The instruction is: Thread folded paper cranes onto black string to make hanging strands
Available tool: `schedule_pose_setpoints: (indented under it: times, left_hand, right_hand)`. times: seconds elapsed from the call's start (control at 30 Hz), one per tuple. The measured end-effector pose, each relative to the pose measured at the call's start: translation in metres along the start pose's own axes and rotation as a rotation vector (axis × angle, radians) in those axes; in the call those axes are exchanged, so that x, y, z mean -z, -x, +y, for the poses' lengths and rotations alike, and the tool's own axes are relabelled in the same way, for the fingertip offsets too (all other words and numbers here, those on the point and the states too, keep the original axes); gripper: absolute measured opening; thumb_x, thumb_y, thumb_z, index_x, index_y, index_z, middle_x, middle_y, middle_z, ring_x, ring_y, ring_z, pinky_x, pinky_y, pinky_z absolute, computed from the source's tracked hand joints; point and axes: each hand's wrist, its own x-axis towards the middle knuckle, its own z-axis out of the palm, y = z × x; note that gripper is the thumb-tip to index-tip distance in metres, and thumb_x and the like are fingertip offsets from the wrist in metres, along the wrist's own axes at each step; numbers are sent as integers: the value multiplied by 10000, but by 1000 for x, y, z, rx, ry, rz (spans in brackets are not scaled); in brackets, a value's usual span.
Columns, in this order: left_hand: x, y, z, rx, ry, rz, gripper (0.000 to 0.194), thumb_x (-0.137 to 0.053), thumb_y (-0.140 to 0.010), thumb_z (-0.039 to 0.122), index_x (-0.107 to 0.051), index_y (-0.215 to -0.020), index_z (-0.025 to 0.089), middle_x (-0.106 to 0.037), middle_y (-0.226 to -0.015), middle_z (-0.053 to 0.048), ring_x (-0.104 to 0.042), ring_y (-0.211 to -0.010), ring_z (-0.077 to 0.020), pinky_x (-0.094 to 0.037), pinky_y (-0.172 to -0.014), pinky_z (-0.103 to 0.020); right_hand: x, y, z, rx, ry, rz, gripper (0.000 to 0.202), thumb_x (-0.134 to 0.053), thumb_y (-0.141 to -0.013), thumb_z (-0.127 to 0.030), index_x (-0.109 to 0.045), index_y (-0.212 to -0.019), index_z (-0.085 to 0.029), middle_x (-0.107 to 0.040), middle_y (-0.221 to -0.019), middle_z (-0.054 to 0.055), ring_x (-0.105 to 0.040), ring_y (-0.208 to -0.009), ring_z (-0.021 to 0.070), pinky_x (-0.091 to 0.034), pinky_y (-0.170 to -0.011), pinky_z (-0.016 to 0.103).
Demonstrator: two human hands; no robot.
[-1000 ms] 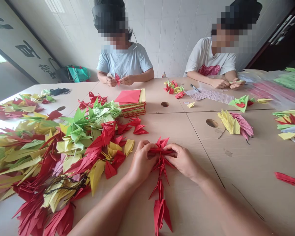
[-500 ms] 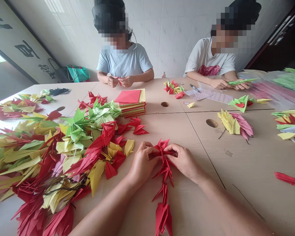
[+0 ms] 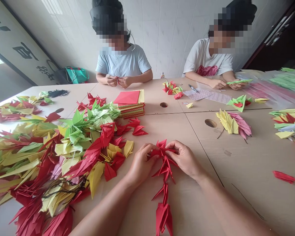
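Note:
A string of folded red paper cranes runs down the table toward me. My left hand pinches the left wing of the top red paper crane between thumb and fingers. On the other side, my right hand is closed on that crane's right wing. The lowest crane of the string lies flat near the bottom edge. Just left of my left hand lie loose yellow and red folded pieces.
A heap of red, yellow and green cranes covers the left side. Behind it stands a stack of square paper. Two people sit opposite, one in a light blue shirt. Yellow and pink cranes lie right, near a table hole.
My fingers have drawn slightly apart along the wings, and the top crane looks more spread. The whole view has shifted a little. The string still lies in the same place.

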Motion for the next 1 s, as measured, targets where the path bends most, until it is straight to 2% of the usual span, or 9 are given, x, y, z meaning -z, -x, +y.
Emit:
schedule_pose_setpoints:
  times: [0.1, 0.27, 0.47, 0.6, 0.83, 1.0]
  left_hand:
    - [0, 0, 4, 12, 4, -41, 190, -534, -774, 86, -649, -862, 209, -653, -891, -20, -580, -801, -158, -440, -734, -249]
    - [-1, 2, 7, 47, -7, -77, 165, -515, -804, 134, -633, -893, 207, -650, -768, 13, -559, -704, -135, -424, -675, -225]
    - [-2, 4, 5, 28, -44, -92, 126, -556, -808, 206, -586, -930, 198, -656, -852, 0, -566, -745, -139, -421, -680, -224]
    - [-1, 4, 5, 17, 18, -100, 101, -581, -803, 223, -563, -898, 192, -649, -861, -10, -563, -763, -142, -422, -686, -228]
    - [-2, 3, 3, 36, 116, -48, 96, -604, -799, 244, -540, -844, 188, -610, -819, -7, -541, -734, -139, -414, -664, -235]
    - [-1, 0, -2, 63, 185, 21, 138, -617, -800, 282, -519, -830, 189, -588, -796, 2, -528, -709, -131, -406, -645, -231]
  right_hand:
    - [1, 0, -2, 8, -2, -16, 103, -594, -797, -294, -589, -766, -196, -612, -759, 1, -564, -699, 140, -477, -661, 264]
    - [2, 0, -6, 40, 52, -43, 124, -527, -804, -230, -625, -744, -184, -639, -802, 27, -579, -766, 158, -467, -728, 284]
    - [2, 2, -9, 45, 40, -76, 131, -529, -807, -230, -647, -775, -183, -647, -848, 38, -600, -811, 169, -480, -755, 291]
    - [2, 1, -7, 56, -1, -107, 122, -539, -811, -233, -648, -787, -184, -654, -867, 43, -606, -833, 175, -487, -768, 300]
    - [1, 3, -12, 96, 67, -128, 119, -534, -832, -224, -646, -843, -184, -632, -908, 47, -603, -900, 182, -479, -821, 312]
    - [2, 7, -16, 106, 85, -105, 188, -554, -860, -350, -638, -814, -188, -591, -1045, 72, -584, -973, 185, -479, -819, 283]
